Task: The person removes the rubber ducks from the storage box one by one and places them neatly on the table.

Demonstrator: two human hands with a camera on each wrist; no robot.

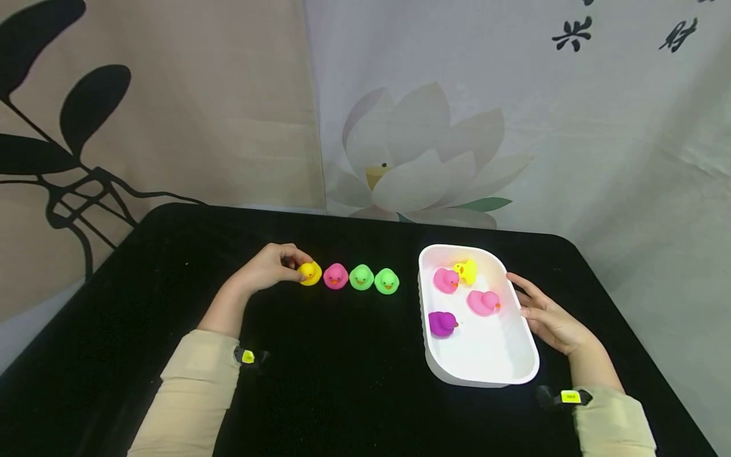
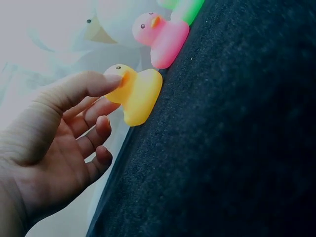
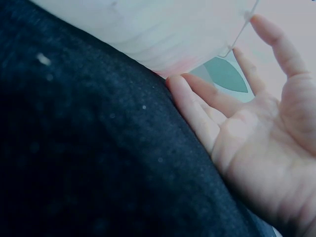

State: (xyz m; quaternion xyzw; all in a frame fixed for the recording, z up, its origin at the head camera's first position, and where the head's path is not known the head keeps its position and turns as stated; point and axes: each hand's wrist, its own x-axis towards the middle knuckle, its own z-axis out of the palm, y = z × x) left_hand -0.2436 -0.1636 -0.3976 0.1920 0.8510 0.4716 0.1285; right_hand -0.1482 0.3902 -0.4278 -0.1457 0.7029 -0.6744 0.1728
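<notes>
My left hand [image 1: 270, 268] pinches a yellow rubber duck [image 2: 139, 96] by its head between thumb and fingertips. The duck stands on the black cloth at the left end of a row. Beside it come a pink duck [image 1: 335, 277], a green duck [image 1: 362, 277] and another green duck [image 1: 387, 281]. On the right, my right hand [image 1: 551, 314] rests its extended fingertips against the right side of a white plastic bin [image 1: 485, 365]. In the right wrist view, those fingertips [image 3: 178, 85] touch the outer wall low down and near the rim.
Inside the bin lie a yellow duck [image 1: 466, 271], a pink duck [image 1: 445, 280], a lighter pink duck [image 1: 484, 303] and a purple duck [image 1: 443, 324]. Black cloth [image 1: 342, 381] covers the table. Behind it hangs a printed curtain [image 1: 228, 95] with leaves and a lotus.
</notes>
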